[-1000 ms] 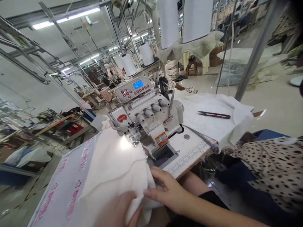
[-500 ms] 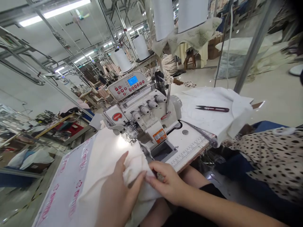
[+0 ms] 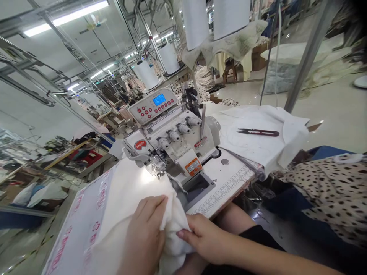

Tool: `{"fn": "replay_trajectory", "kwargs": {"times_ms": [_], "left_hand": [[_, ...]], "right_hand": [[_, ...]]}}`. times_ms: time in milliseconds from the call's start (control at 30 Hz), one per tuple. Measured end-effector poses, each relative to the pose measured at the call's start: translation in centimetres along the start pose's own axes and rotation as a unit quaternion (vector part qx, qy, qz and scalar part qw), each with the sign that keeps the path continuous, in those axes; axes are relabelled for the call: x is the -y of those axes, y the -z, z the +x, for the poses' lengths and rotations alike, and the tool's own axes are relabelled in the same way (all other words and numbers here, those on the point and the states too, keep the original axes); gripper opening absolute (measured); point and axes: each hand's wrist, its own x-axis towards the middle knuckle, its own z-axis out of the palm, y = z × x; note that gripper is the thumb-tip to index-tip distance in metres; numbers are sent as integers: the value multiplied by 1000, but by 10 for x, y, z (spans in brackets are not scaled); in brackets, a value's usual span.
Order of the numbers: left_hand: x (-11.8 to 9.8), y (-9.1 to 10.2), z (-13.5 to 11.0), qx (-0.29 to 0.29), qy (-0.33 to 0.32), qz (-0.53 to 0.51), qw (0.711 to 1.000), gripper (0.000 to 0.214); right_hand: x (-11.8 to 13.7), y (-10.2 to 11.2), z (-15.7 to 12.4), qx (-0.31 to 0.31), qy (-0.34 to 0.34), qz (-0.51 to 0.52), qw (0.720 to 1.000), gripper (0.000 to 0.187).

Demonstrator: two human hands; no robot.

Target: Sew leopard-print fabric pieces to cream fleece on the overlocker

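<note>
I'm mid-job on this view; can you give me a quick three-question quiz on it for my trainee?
1. What is the right hand touching? A) dark snips; B) white cloth; C) a thread cone.
2. True or false: the left hand lies on the snips.
3. Fill in: the sewing machine's screen glows ____.

Key: 1: B. 2: False; the left hand is on the white cloth. 3: blue.

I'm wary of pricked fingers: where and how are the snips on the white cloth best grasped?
Probably by the dark red handle end of the snips, coming from the right, thumb and finger across its long edges. They lie flat on white cloth, narrow tips pointing left, so this should keep fingers clear. The nearer right hand pinches white fabric.
</note>
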Motion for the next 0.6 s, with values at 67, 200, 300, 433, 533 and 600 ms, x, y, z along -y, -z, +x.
{"fn": "replay_trajectory", "kwargs": {"times_ms": [67,200,300,433,533,600], "left_hand": [[4,-1,1,8,-14,-4,1000,39],[13,1,9,14,-4,-15,1000,41],[17,4,16,17,12,-32,999,37],[13,6,21,8,23,-21,999,36],[7,3,21,7,11,7,1000,38],[5,2,19,8,5,25,1000,40]], "right_hand": [[0,0,1,-3,-2,-14,1000,19],[2,1,11,-7,-14,-39,999,18],[2,2,19,-5,-21,-50,998,18],[-1,1,24,-4,-13,-46,999,18],[-3,0,21,-9,-4,-42,999,17],[-2,1,19,-8,-7,-47,999,16]]}}
